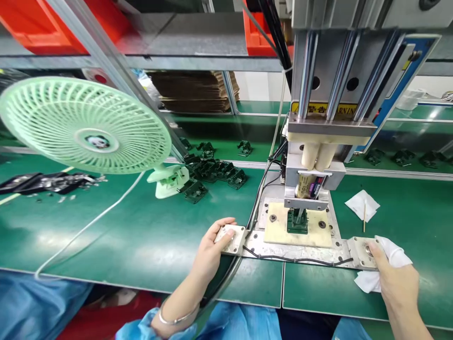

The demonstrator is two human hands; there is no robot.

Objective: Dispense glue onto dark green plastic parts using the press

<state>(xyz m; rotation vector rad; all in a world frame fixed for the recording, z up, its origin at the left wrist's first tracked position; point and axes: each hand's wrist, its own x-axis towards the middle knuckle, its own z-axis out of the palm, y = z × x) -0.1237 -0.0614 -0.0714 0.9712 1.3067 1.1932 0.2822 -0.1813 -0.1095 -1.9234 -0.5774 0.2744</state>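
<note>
My left hand (211,252) rests on the left button box (231,238) of a small press, thumb on its round button and fingers curled round the box's edge. My right hand (392,278) presses its thumb on the button of the right button box (361,251) while its fingers hold a crumpled white cloth (389,264). Between the boxes, the press head (311,184) sits low over a dark green part (297,222) seated on a cream fixture plate (279,229).
A pale green fan (85,125) stands clipped at the left, its white cord (88,226) running across the green mat. Several dark parts (212,172) lie behind it. A white tissue with a stick (363,205) lies at the right. Orange bins (46,23) sit overhead.
</note>
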